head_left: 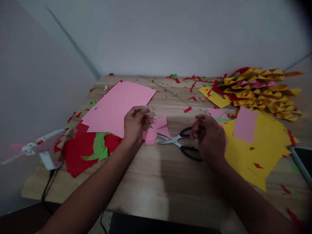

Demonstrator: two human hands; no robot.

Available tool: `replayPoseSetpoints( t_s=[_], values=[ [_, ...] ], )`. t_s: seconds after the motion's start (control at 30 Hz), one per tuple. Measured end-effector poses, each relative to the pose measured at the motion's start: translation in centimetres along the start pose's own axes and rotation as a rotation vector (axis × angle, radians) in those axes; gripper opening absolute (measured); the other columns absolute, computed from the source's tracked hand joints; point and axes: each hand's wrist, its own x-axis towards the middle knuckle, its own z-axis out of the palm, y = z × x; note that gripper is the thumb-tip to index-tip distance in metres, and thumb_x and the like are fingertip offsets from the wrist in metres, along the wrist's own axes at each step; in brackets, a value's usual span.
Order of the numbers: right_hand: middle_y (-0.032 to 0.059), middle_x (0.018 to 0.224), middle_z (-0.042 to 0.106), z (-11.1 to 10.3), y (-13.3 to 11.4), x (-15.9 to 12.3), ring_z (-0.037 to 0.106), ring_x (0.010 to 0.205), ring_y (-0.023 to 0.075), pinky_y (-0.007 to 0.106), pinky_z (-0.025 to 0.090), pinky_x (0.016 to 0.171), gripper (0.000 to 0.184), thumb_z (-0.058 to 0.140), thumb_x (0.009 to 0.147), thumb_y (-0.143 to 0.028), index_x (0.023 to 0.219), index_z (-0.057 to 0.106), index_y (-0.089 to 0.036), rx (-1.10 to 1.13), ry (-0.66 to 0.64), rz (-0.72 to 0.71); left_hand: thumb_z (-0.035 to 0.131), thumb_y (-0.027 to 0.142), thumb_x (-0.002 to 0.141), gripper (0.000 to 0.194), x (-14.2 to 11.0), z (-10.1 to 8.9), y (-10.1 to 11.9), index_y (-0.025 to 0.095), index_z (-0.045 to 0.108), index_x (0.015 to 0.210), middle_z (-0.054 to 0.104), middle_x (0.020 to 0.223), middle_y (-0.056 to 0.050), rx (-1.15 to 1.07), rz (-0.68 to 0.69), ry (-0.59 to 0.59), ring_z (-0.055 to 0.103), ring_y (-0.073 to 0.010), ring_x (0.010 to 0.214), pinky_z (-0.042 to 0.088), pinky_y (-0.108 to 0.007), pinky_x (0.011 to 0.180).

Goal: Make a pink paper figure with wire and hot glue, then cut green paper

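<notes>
My left hand (136, 123) is pinched closed just above small cut pieces of pink paper (151, 136). A faint pale line shows by its fingertips, too thin to name. My right hand (210, 138) has its fingers curled together beside the scissors (174, 140). Whatever those fingers may hold is hidden. The scissors lie partly spread on the table, blades toward the pink pieces and black handles next to my right hand. Beyond my left hand is a stack of larger pink sheets (119, 105).
A white glue gun (46, 148) with a cable stands at the left edge. Red paper (79, 151) and a green scrap (98, 146) lie near it. Yellow sheets (251, 159), a pile of folded yellow paper (265, 94) and a phone-like device (303, 162) are on the right. Scraps litter the wooden table (141, 182).
</notes>
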Motion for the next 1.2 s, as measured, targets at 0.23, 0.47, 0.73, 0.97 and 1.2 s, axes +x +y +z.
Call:
replayPoseSetpoints(
  t_s=[0.23, 0.47, 0.73, 0.97, 1.2],
  values=[
    [0.0107, 0.113, 0.057, -1.5, -1.6, -0.4, 0.056, 0.109, 0.0307, 0.047, 0.049, 0.091, 0.047, 0.070, 0.083, -0.025, 0.128, 0.055, -0.027, -0.656, 0.192, -1.001, 0.085, 0.034, 0.068, 0.030, -1.6, 0.7, -0.8, 0.017, 0.063, 0.080, 0.069, 0.062, 0.002, 0.094, 0.058, -0.085, 0.069, -0.0127, 0.054, 0.056, -0.020, 0.052],
    [0.0103, 0.108, 0.072, 1.2, 0.4, -2.9, 0.069, 0.096, 0.0207, 0.033, 0.057, 0.082, 0.030, 0.060, 0.095, -0.023, 0.125, 0.058, -0.021, -0.775, -0.394, -0.834, 0.087, 0.038, 0.065, 0.032, -3.0, 1.6, -1.0, 0.018, 0.066, 0.078, 0.072, 0.069, 0.002, -0.073, -0.115, -0.234, 0.068, -0.0108, 0.055, 0.057, -0.021, 0.055],
    [0.0023, 0.076, 0.076, 0.7, 0.7, -3.0, 0.067, 0.059, 0.0130, 0.023, 0.049, 0.060, 0.020, 0.056, 0.097, -0.025, 0.110, 0.070, -0.019, -0.966, -0.349, -0.719, 0.083, 0.030, 0.071, 0.021, -3.7, 1.6, -1.6, 0.017, 0.074, 0.083, 0.072, 0.070, 0.000, 0.128, -0.036, -0.232, 0.065, -0.0106, 0.056, 0.053, -0.021, 0.054],
    [0.0045, 0.083, 0.080, 0.9, 1.4, -3.4, 0.072, 0.065, 0.0159, 0.026, 0.046, 0.058, 0.028, 0.054, 0.097, -0.025, 0.118, 0.071, -0.019, -1.071, -0.364, -0.722, 0.080, 0.026, 0.073, 0.014, -3.7, 1.3, -2.1, 0.017, 0.071, 0.079, 0.067, 0.068, 0.001, 0.356, 0.119, -0.207, 0.062, -0.0099, 0.057, 0.048, -0.020, 0.054],
    [0.0040, 0.083, 0.078, 0.2, 0.6, -2.4, 0.069, 0.073, 0.0184, 0.031, 0.043, 0.067, 0.017, 0.058, 0.097, -0.026, 0.094, 0.074, -0.019, -1.140, -0.326, -0.821, 0.076, 0.024, 0.074, 0.007, -3.1, 0.8, -2.0, 0.017, 0.072, 0.074, 0.072, 0.072, -0.001, 0.605, 0.240, -0.257, 0.059, -0.0105, 0.058, 0.045, -0.022, 0.055]
  ],
)
